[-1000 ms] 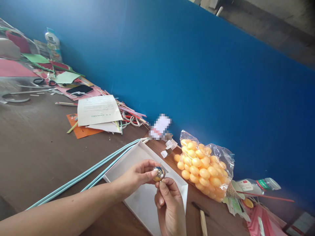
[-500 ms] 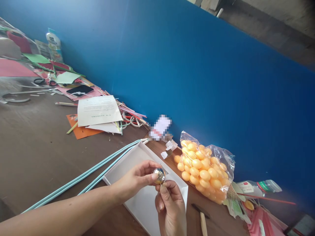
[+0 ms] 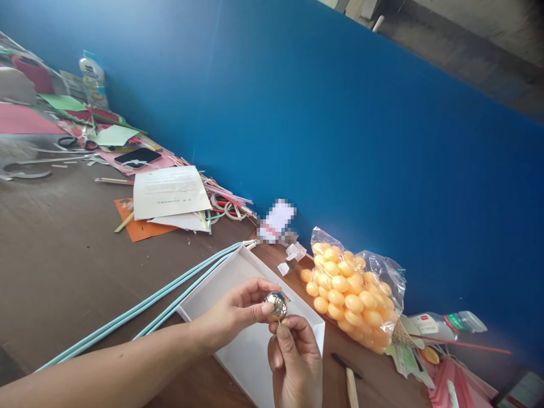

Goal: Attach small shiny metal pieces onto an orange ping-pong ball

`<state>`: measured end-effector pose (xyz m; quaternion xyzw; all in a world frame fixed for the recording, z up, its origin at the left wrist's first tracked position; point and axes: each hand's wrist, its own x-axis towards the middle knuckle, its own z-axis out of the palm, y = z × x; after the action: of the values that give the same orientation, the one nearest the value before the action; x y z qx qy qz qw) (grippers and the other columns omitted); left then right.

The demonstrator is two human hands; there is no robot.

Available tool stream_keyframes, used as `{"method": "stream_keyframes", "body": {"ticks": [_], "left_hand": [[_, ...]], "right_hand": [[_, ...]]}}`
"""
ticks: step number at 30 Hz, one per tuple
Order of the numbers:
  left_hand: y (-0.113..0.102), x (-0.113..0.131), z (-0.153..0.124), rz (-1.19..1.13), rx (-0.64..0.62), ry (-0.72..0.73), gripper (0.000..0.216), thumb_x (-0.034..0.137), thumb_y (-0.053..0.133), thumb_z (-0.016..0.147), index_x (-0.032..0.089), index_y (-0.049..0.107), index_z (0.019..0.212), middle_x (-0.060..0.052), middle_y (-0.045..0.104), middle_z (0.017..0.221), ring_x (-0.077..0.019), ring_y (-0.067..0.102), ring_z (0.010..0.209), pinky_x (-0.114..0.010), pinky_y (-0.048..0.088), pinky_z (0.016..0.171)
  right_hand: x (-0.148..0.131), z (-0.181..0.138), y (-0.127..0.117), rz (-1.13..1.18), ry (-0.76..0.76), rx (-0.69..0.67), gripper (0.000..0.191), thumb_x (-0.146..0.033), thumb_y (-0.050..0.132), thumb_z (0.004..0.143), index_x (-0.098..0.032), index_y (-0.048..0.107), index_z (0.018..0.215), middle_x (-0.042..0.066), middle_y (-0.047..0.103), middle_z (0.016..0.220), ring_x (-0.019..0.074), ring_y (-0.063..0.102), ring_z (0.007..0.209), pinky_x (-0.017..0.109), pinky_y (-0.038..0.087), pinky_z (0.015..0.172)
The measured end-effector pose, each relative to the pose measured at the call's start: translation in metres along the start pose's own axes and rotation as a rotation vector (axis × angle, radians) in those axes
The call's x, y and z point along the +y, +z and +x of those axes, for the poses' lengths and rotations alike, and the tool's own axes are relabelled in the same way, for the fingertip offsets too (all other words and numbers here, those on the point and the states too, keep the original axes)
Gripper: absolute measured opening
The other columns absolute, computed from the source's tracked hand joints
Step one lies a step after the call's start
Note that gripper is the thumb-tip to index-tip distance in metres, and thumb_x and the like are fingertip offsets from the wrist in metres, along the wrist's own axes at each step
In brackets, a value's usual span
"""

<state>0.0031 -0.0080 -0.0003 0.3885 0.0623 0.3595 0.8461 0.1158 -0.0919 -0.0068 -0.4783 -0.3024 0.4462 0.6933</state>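
A shiny silver ball (image 3: 278,305) is pinched between the thumb and fingers of my left hand (image 3: 250,303). Just below it, the thumb and forefinger of my right hand (image 3: 296,345) are pressed together at the ball's underside. A thin pale strand seems to run from the ball into that pinch; its other end is hidden by the fingers. Both hands are held over a shallow white box (image 3: 244,368), whose inside lies partly behind them.
Right of the box sits a clear bag of orange-yellow balls (image 3: 348,289), with a wooden-handled hammer (image 3: 352,385) nearby. Light blue tubes (image 3: 170,289) lie on the left. Papers (image 3: 170,192), a phone (image 3: 138,157) and scissors (image 3: 79,141) lie farther back along a blue partition (image 3: 297,113).
My hands have shifted very slightly to the right and down with the silver ball. Both grips look the same, and the things on the table stay in place.
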Motion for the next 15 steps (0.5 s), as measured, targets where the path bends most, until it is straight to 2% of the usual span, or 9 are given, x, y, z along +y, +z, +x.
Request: {"method": "stream_keyframes", "body": {"ticks": [15], "left_hand": [[0.0006, 0.0002, -0.0001, -0.003, 0.002, 0.004, 0.022, 0.018, 0.057, 0.08, 0.015, 0.053, 0.102, -0.01, 0.061, 0.097, -0.0147, 0.058, 0.075, -0.036, 0.043, 0.077]], "right_hand": [[-0.0024, -0.0011, 0.0022, 0.045, 0.02, 0.008, 0.016, -0.029, 0.068, 0.073, -0.02, 0.055, 0.075, -0.002, 0.063, 0.067, -0.0019, 0.036, 0.037, 0.012, 0.023, 0.038]]}}
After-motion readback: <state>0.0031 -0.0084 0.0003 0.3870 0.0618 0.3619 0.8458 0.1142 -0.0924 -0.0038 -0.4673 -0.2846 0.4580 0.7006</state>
